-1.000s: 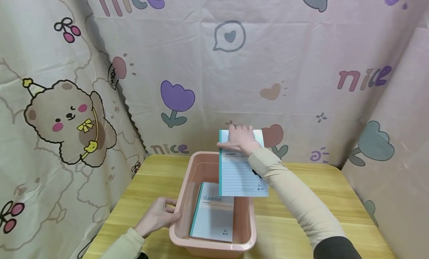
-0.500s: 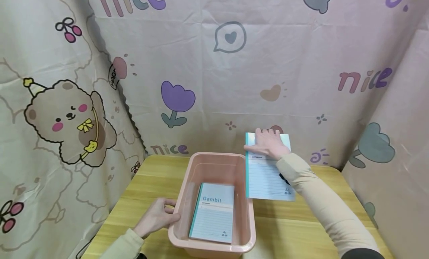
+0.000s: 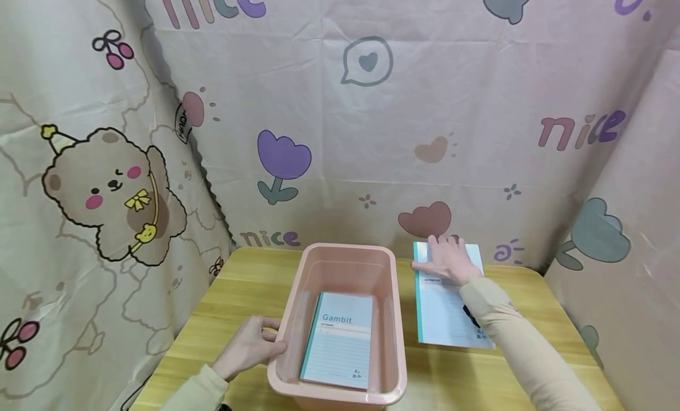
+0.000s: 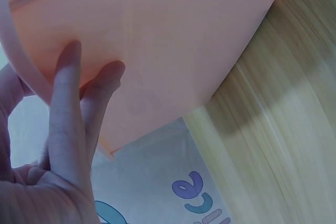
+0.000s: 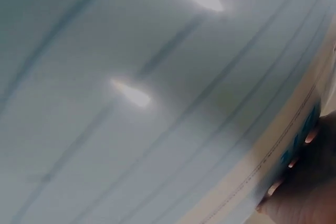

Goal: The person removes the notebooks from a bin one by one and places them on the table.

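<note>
A wooden table (image 3: 255, 275) carries a pink bin (image 3: 399, 340) between its left and right edges. Inside lies a Gambit notebook (image 3: 337, 340), face up. The second notebook (image 3: 441, 313) is right of the bin, towards the table's far right corner; whether it touches the wood cannot be told. The right hand (image 3: 451, 260) grasps it near its far edge; the left hand (image 3: 249, 346) pinches the bin's left rim.

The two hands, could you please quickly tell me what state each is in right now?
Left hand: holding the pink bin by its rim.
Right hand: holding the notebook beside the bin.
</note>
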`<state>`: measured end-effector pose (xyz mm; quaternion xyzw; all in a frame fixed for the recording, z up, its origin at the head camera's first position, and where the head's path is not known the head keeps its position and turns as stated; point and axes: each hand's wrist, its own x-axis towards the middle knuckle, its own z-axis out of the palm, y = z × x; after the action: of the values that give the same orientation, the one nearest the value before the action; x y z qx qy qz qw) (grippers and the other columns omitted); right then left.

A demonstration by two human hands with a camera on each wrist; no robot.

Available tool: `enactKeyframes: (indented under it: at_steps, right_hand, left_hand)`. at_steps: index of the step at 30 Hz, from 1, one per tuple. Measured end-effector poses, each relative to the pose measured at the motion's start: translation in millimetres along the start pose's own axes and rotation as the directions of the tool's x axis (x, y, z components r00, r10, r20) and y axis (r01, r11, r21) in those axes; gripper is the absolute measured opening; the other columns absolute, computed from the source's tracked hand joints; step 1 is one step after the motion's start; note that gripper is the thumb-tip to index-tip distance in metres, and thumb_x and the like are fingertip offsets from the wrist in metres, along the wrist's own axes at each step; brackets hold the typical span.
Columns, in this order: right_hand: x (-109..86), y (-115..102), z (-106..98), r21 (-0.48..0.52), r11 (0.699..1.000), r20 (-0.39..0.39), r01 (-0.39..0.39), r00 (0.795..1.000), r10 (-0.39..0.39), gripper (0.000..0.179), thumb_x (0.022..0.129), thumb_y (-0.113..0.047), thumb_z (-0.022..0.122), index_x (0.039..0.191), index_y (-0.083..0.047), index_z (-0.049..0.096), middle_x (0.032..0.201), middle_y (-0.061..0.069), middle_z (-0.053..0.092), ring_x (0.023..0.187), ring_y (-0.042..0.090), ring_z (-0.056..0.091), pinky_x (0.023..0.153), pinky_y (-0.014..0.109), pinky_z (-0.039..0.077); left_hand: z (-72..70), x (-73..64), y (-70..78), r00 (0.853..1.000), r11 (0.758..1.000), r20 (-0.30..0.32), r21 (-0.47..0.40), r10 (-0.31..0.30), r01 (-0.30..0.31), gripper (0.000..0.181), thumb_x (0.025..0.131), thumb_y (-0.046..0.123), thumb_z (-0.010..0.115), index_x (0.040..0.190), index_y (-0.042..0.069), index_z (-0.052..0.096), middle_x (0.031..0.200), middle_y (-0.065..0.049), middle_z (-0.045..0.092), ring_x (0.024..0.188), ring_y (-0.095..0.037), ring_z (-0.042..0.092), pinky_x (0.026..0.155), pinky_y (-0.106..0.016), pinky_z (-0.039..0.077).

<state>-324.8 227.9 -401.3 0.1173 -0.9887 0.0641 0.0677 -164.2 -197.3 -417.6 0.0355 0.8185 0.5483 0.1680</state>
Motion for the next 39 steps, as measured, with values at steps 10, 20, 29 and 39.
enactKeyframes:
  at_steps: [10, 20, 29, 39]
  right_hand:
    - [-13.3, 23.7, 74.6, 0.029, 0.999, 0.034, -0.029, 0.999, 0.028, 0.061, 0.079, -0.06, 0.068, 0.098, -0.004, 0.055, 0.094, 0.018, 0.063, 0.09, 0.037, 0.057, 0.077, 0.047, 0.035]
    - [-17.1, 35.4, 117.3, 0.028, 0.999, 0.057, -0.039, 0.998, 0.037, 0.061, 0.081, -0.059, 0.07, 0.101, -0.003, 0.056, 0.103, 0.021, 0.062, 0.1, 0.04, 0.058, 0.081, 0.05, 0.039]
    - [-11.0, 43.0, 139.6, 0.082, 0.996, 0.066, -0.039, 0.997, 0.034, 0.064, 0.081, -0.063, 0.068, 0.102, -0.004, 0.054, 0.105, 0.021, 0.061, 0.1, 0.039, 0.054, 0.076, 0.043, 0.034]
    - [-11.6, 53.5, 153.8, 0.134, 0.991, 0.092, -0.017, 0.996, 0.004, 0.078, 0.083, -0.063, 0.066, 0.124, 0.003, 0.052, 0.12, 0.027, 0.059, 0.116, 0.045, 0.054, 0.099, 0.061, 0.042]
  left_hand:
    - [1.9, -0.3, -2.4, 1.0, 1.0, -0.01, -0.002, -0.003, 0.003, 0.054, 0.081, 0.001, 0.064, 0.127, -0.024, 0.05, 0.097, -0.031, 0.074, 0.08, -0.03, 0.076, 0.067, -0.039, 0.065]
    - [1.1, -2.4, -2.9, 1.0, 1.0, 0.011, -0.026, 0.013, -0.012, 0.055, 0.081, 0.001, 0.063, 0.127, -0.024, 0.048, 0.098, -0.033, 0.073, 0.081, -0.033, 0.076, 0.068, -0.039, 0.066]
    - [0.8, -2.8, -3.1, 0.999, 0.998, 0.022, -0.042, 0.048, -0.047, 0.053, 0.081, 0.0, 0.062, 0.127, -0.025, 0.049, 0.095, -0.033, 0.073, 0.079, -0.033, 0.076, 0.068, -0.039, 0.065]
    - [0.4, -2.5, -2.3, 0.999, 0.998, 0.03, -0.052, 0.04, -0.039, 0.055, 0.081, -0.001, 0.061, 0.128, -0.026, 0.047, 0.097, -0.034, 0.072, 0.082, -0.037, 0.076, 0.069, -0.04, 0.066]
